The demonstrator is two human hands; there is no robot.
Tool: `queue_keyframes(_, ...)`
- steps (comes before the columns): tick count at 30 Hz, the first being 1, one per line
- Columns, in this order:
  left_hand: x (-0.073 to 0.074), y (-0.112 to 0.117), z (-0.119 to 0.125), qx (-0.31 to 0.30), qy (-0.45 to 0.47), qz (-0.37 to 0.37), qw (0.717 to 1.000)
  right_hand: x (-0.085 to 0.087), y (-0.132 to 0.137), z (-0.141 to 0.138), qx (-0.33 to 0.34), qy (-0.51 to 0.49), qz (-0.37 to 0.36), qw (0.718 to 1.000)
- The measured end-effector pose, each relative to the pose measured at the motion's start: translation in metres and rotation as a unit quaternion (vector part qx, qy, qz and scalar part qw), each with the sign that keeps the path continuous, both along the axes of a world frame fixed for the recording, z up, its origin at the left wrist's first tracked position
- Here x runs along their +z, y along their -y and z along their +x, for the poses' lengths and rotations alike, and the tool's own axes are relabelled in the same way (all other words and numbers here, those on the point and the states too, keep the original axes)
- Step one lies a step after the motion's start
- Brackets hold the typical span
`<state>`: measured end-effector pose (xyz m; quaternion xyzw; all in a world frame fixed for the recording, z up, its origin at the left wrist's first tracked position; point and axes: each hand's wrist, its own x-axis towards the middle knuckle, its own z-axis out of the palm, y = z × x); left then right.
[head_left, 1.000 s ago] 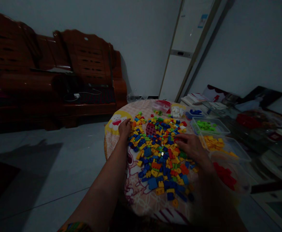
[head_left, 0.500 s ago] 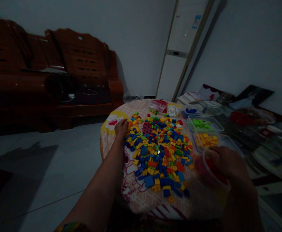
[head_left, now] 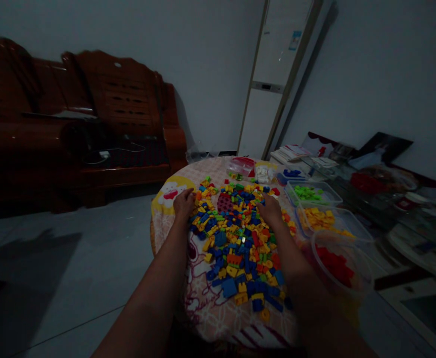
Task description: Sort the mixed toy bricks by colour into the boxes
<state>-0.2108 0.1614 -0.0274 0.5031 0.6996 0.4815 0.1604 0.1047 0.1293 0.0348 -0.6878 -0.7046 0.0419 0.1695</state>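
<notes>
A wide heap of mixed toy building bricks [head_left: 236,258], mostly yellow and blue with some orange, green and red, covers a round table. At the heap's left edge is my left hand [head_left: 183,203], its fingers loosely apart and nothing visible in them. My right hand [head_left: 272,210] reaches over the far right part of the heap, fingers apart and close to the bricks; the tips are dim. Right of my forearm stands a round clear tub [head_left: 365,271] with red bricks [head_left: 335,266] inside.
Clear trays with yellow bricks [head_left: 318,219] and green bricks [head_left: 307,193] line the right side. Blue pieces [head_left: 291,173], a bag of white pieces [head_left: 265,174] and a clear-and-red container [head_left: 242,166] sit behind. A glass table [head_left: 419,233] adjoins; a wooden sofa [head_left: 121,114] stands left.
My right hand has let go of the round tub with red bricks and moved left and away onto the heap. My left hand stays at the heap's left edge. The view has shifted slightly.
</notes>
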Motion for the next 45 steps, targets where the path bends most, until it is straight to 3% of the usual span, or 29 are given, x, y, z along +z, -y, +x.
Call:
queue_keyframes(4, -0.002, -0.002, -0.001, -0.003, -0.002, 0.003, 1.0, -0.008, -0.009, -0.028, 0.019, 0.015, -0.065, 0.998)
queue_keyframes(9, -0.003, -0.004, 0.0, 0.004, -0.004, 0.008, 1.0, -0.015, 0.011, -0.068, 0.13, 0.016, -0.086, 0.988)
queue_keyframes(14, -0.002, -0.002, -0.001, -0.005, -0.001, 0.002, 1.0, -0.016, 0.019, -0.078, 0.258, -0.048, -0.022, 0.965)
queue_keyframes(17, -0.001, -0.001, -0.001, -0.007, -0.002, 0.0, 1.0, -0.011, 0.006, -0.06, 0.185, -0.078, 0.025, 0.979)
queue_keyframes(21, 0.0, -0.001, 0.0, -0.001, -0.007, -0.005, 1.0, -0.005, -0.019, -0.02, 0.058, -0.068, 0.027, 0.996)
queue_keyframes(25, 0.0, -0.002, 0.001, 0.003, -0.008, -0.008, 1.0, -0.012, -0.028, 0.006, 0.016, -0.057, 0.01, 0.998)
queue_keyframes(30, 0.0, -0.002, 0.001, 0.007, -0.02, -0.007, 1.0, -0.023, -0.016, -0.008, 0.063, -0.054, 0.007, 0.996)
queue_keyframes(35, 0.0, -0.002, 0.001, 0.005, -0.01, -0.011, 1.0, -0.019, -0.006, -0.022, 0.089, -0.066, 0.014, 0.994)
queue_keyframes(40, -0.001, -0.002, 0.001, 0.005, -0.015, -0.006, 1.0, -0.007, -0.017, -0.003, -0.04, -0.051, 0.034, 0.997)
queue_keyframes(45, -0.003, -0.003, 0.0, 0.008, -0.009, -0.005, 1.0, -0.004, -0.041, 0.01, -0.158, -0.024, -0.012, 0.987)
